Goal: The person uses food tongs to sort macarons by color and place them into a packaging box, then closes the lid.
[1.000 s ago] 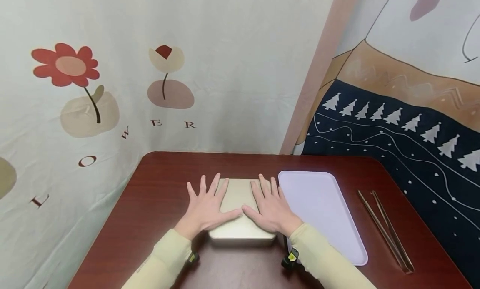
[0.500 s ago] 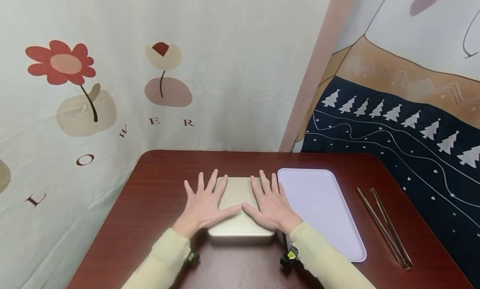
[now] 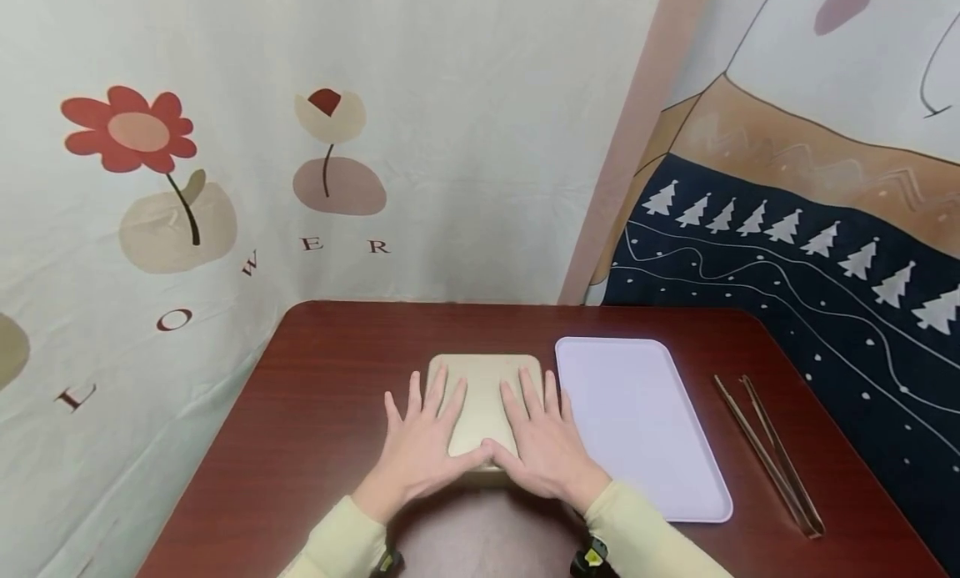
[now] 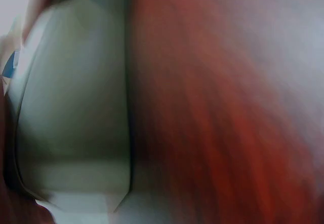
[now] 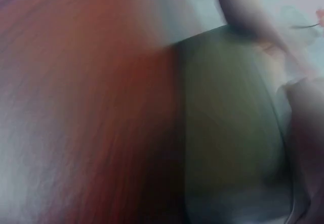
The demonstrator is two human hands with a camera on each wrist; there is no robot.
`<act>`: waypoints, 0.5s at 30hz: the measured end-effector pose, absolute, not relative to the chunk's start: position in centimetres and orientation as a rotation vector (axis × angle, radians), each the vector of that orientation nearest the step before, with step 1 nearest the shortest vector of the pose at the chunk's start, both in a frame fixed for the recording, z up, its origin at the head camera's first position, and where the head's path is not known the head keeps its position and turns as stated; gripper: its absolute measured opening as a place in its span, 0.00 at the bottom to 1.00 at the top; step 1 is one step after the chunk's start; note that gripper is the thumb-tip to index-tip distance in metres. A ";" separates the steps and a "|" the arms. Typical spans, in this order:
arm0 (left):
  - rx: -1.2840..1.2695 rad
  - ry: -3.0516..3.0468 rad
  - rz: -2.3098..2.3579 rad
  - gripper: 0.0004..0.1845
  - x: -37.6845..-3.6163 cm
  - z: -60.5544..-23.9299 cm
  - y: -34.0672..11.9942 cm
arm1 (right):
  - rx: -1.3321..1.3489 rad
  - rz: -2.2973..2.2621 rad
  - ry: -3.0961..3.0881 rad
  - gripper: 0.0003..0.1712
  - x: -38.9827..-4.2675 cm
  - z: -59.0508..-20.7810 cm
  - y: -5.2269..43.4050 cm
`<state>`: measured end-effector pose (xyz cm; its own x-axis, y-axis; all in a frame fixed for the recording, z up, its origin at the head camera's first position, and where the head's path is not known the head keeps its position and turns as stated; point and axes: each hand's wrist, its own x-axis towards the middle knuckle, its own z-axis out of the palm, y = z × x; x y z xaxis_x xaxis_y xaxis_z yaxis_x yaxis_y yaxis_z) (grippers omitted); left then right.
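Beige and flat-lidded, the box (image 3: 483,394) sits in the head view on the dark red desk (image 3: 315,411), its long axis running away from the person toward the far wall. The left hand (image 3: 422,444) lies flat on the box's near left part and the right hand (image 3: 542,440) on its near right part, fingers straight and spread, pointing along that long axis; the two thumbs meet near the box's near edge. Neither hand curls round anything: both simply press palm-down on the lid. The hands look about equally near, one to each side of the box's midline. Just right of the box, close beside it, lies a pale lilac tray (image 3: 637,419), also lengthwise away from the person. Farther right of the box, well apart, rest long thin tongs (image 3: 768,453). Behind the box hangs a flower-printed cloth (image 3: 225,144).

In the left wrist view, blurred, the box (image 4: 76,107) fills the left part with the desk (image 4: 228,107) right of it; no fingers can be made out here.

In the right wrist view, also blurred, the box (image 5: 233,133) lies right of the desk (image 5: 86,107), and pale fingers (image 5: 253,16) show at the box's upper right.
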<state>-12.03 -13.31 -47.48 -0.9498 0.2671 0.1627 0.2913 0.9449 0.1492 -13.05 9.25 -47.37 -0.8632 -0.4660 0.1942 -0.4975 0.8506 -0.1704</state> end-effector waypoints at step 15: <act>-0.439 -2.912 -0.289 0.55 -12.3 -47.5 -13.7 | 0.709 0.405 -2.845 0.47 -13.6 -46.9 10.5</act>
